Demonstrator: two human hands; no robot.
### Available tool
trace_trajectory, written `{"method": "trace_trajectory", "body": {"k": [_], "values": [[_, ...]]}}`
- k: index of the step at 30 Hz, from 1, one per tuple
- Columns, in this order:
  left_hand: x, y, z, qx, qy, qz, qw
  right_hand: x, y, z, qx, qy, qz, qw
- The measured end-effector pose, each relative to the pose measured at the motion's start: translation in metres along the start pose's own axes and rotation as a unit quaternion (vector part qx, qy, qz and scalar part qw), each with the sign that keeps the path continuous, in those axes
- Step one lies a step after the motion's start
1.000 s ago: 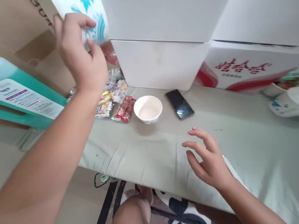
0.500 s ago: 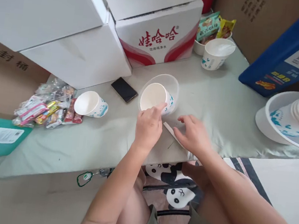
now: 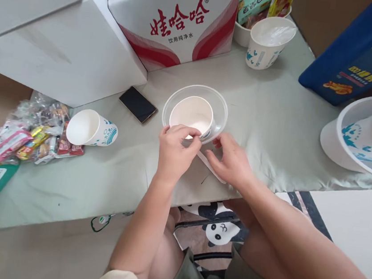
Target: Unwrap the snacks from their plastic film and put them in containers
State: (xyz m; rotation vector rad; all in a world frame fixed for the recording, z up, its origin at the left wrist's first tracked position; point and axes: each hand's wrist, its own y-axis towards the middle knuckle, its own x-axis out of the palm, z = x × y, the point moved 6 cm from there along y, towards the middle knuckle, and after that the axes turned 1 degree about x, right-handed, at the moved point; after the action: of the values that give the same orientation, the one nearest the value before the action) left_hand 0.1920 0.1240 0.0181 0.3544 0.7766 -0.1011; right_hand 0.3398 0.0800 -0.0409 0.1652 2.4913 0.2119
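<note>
A white paper cup (image 3: 192,113) with blue print stands inside a clear plastic bowl (image 3: 222,103) on the cloth-covered table. My left hand (image 3: 178,150) is at the cup's near rim, its thumb and forefinger pinched together at the edge. Just right of it, my right hand (image 3: 232,160) has its thumb and fingers apart, fingertips by the bowl's near right side. A flat white strip (image 3: 210,165) lies between my hands, partly hidden by them.
Left of the bowl are a black phone (image 3: 138,104), a tipped paper cup (image 3: 91,128) and wrapped snacks (image 3: 32,135). White boxes (image 3: 181,27) stand behind. Farther right are a cup (image 3: 267,45), a blue jug (image 3: 345,63) and a large bowl (image 3: 332,138) holding stacked cups.
The view has shifted closer. The cup now stands more upright, and the bowl lies flatter around it. My left fingers have pinched at the rim, and my right hand has come nearer the bowl.
</note>
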Motion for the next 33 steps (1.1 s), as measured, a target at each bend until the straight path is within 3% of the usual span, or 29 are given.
{"method": "trace_trajectory", "body": {"k": [4,8,12,14,17,21,25,28,33], "values": [[-0.001,0.002,-0.006,-0.037,0.002,-0.008,0.999,0.005,-0.001,0.001,0.018,-0.001,0.005,1.000],[0.002,0.000,-0.006,-0.038,0.036,-0.042,0.998,0.006,0.000,0.001,0.032,0.003,0.011,0.999],[0.005,-0.002,-0.007,-0.024,0.054,-0.028,0.998,0.007,0.001,0.002,0.039,0.004,0.002,0.999],[0.004,-0.001,-0.008,-0.008,0.067,0.007,0.998,0.007,0.000,0.003,0.040,0.010,0.000,0.999],[-0.005,0.000,-0.010,0.029,0.088,0.106,0.990,0.005,-0.003,0.005,0.048,0.033,0.019,0.998],[-0.030,-0.004,-0.010,0.105,0.100,0.236,0.961,-0.001,-0.007,0.001,0.024,0.061,0.065,0.996],[-0.057,-0.016,-0.018,0.154,0.093,0.327,0.928,0.005,-0.003,-0.011,-0.001,0.050,0.030,0.998],[-0.071,-0.029,-0.031,0.130,0.105,0.351,0.921,0.007,0.006,-0.012,0.032,0.051,0.039,0.997],[-0.080,-0.047,-0.056,0.076,0.096,0.300,0.946,-0.001,0.020,-0.006,0.070,0.069,0.126,0.987]]}}
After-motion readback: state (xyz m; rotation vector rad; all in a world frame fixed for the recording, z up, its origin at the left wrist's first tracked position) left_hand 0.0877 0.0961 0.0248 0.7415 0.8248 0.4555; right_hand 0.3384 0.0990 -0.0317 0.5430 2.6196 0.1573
